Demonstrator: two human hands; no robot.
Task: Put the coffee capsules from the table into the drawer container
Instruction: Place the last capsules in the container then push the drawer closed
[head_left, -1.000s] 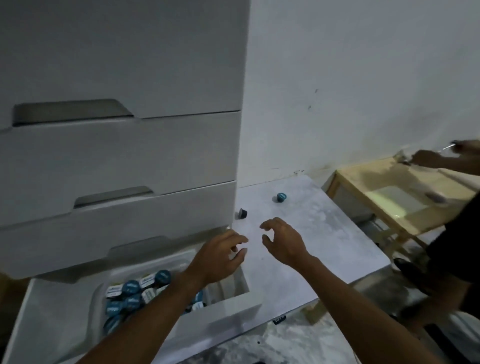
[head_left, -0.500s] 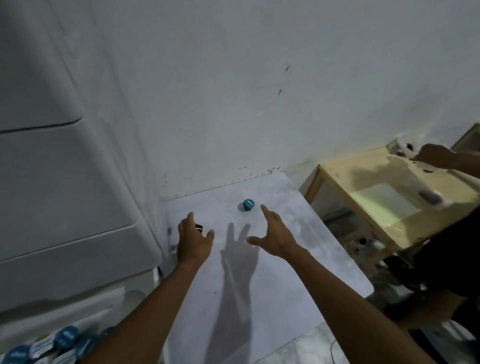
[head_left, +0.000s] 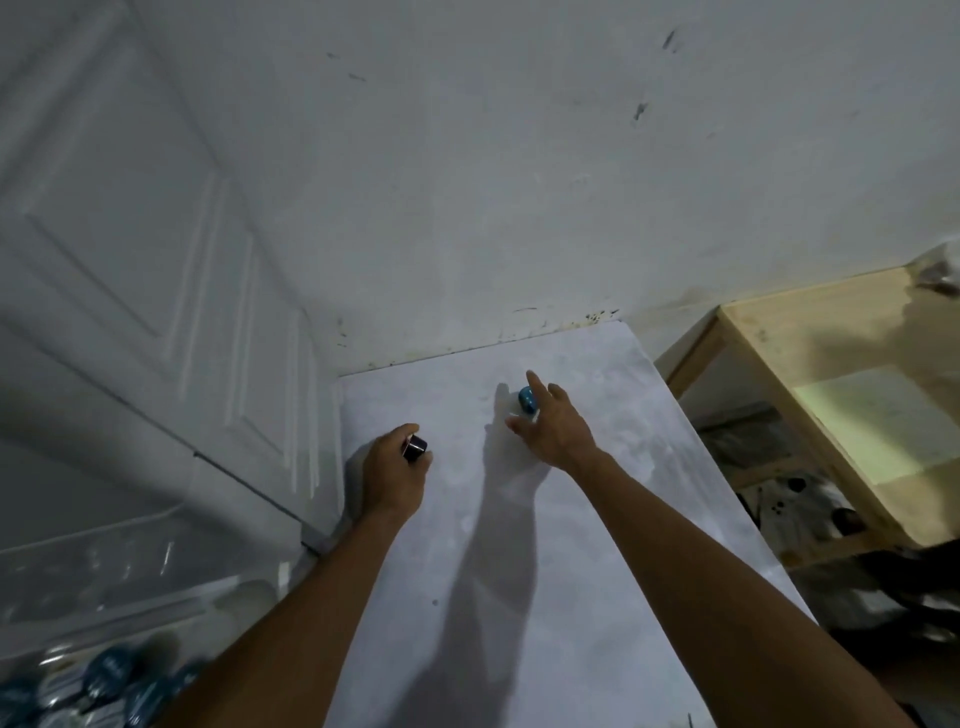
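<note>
A dark capsule (head_left: 414, 447) sits pinched between the thumb and fingers of my left hand (head_left: 392, 478) on the pale grey table (head_left: 519, 597), close to its left edge. Farther back lies a blue capsule (head_left: 527, 401). My right hand (head_left: 553, 428) is spread over it with fingers apart, fingertips touching or nearly touching it, not closed around it. At the bottom left the open drawer container (head_left: 130, 613) holds several blue capsules (head_left: 111, 675); my left forearm hides part of them.
The white drawer cabinet (head_left: 156, 312) stands against the table's left side. A marked white wall (head_left: 519, 182) runs along the table's far edge. To the right is a light wooden table (head_left: 831, 405) with clutter beneath it, and a dark shape at the lower right.
The view has tilted up and right. Both hands reached forward: the left closed on the dark capsule, the right came onto the blue capsule. The other person's hand has left view.
</note>
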